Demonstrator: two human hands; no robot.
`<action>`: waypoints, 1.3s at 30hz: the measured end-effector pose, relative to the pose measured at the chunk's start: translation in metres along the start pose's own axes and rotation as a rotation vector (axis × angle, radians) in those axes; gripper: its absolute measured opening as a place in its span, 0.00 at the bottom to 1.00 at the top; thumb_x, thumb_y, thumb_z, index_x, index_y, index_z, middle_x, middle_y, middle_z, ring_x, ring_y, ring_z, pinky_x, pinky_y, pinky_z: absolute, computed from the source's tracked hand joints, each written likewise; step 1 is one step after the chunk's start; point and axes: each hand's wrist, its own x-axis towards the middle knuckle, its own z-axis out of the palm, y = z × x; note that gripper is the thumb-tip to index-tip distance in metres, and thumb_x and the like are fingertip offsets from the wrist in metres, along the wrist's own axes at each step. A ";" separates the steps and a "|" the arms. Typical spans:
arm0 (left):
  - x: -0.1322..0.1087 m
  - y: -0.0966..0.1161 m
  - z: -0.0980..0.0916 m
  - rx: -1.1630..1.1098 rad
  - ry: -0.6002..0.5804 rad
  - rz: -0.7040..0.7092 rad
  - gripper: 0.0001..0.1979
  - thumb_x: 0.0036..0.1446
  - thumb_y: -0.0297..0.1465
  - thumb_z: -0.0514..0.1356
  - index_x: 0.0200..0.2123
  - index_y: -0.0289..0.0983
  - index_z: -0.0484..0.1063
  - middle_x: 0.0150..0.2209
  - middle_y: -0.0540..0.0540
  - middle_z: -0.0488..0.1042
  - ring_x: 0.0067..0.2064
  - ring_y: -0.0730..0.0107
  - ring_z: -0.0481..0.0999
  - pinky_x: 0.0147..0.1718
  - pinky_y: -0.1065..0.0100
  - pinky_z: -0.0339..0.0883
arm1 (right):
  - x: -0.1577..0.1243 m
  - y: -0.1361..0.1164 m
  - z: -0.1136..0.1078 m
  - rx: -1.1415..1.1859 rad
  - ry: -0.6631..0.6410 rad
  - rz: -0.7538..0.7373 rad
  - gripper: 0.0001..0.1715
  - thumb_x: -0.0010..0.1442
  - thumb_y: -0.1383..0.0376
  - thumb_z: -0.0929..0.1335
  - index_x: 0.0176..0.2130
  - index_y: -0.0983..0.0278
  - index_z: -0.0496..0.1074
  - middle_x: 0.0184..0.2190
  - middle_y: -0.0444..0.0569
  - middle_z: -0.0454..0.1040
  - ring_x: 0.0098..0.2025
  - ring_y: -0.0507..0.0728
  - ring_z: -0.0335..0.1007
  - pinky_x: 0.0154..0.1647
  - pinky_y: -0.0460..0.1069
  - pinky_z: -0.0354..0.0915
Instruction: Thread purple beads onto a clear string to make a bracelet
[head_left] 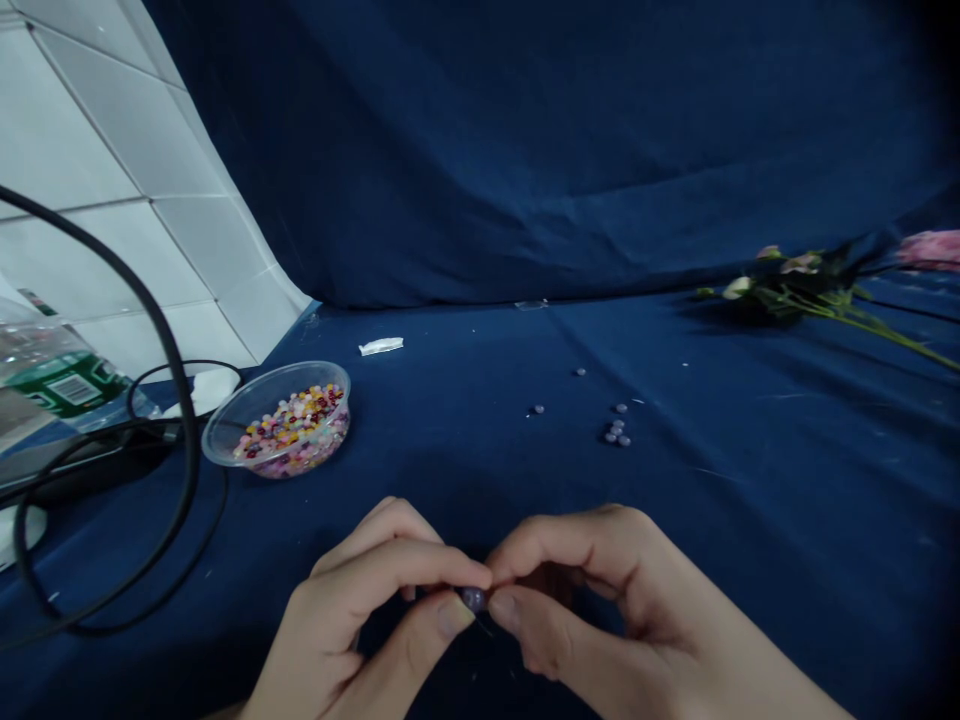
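Note:
My left hand (pixel 382 610) pinches a purple bead (pixel 473 599) between thumb and index finger, low in the middle of the view. Against the bead's right side is my right hand (pixel 592 600), its thumb and index fingertips pressed together; what they hold is too small to make out. A short piece of thin thread shows just below the bead. Beyond my hands, several loose purple beads (pixel 618 432) lie on the blue cloth (pixel 450 420). A clear plastic bowl (pixel 217 440) of mixed pink, yellow and dark red beads stands at the left.
Black cables (pixel 187 440) loop across the left side, near a plastic bottle with a green label (pixel 67 385). A white scrap (pixel 381 346) lies behind the bowl. Flowers with green stems (pixel 840 305) lie at the back right. Blue cloth hangs behind.

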 end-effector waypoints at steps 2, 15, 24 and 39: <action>0.000 0.000 0.000 0.007 0.001 -0.002 0.13 0.63 0.27 0.61 0.44 0.53 0.78 0.32 0.52 0.74 0.29 0.72 0.76 0.22 0.74 0.67 | -0.001 -0.002 0.001 -0.018 0.020 0.013 0.14 0.56 0.52 0.70 0.26 0.58 0.75 0.17 0.43 0.55 0.21 0.52 0.45 0.19 0.48 0.40; -0.001 0.000 0.000 0.002 -0.014 0.008 0.13 0.63 0.28 0.62 0.45 0.53 0.78 0.31 0.52 0.74 0.27 0.74 0.74 0.21 0.75 0.65 | 0.003 0.003 -0.005 0.044 -0.075 0.073 0.11 0.55 0.56 0.72 0.29 0.60 0.73 0.18 0.40 0.55 0.21 0.50 0.45 0.22 0.48 0.41; 0.001 -0.001 0.000 -0.012 0.017 0.004 0.12 0.62 0.28 0.62 0.44 0.51 0.79 0.31 0.51 0.75 0.28 0.72 0.75 0.22 0.74 0.67 | 0.008 0.004 -0.008 0.107 -0.089 0.093 0.22 0.53 0.48 0.75 0.31 0.65 0.76 0.20 0.42 0.67 0.22 0.49 0.63 0.25 0.44 0.59; 0.001 0.005 0.005 0.120 0.121 0.090 0.10 0.61 0.26 0.62 0.41 0.48 0.77 0.30 0.52 0.76 0.30 0.71 0.77 0.23 0.74 0.70 | 0.013 0.009 -0.009 0.358 -0.214 0.166 0.22 0.57 0.50 0.75 0.32 0.66 0.72 0.20 0.40 0.68 0.20 0.47 0.64 0.24 0.43 0.55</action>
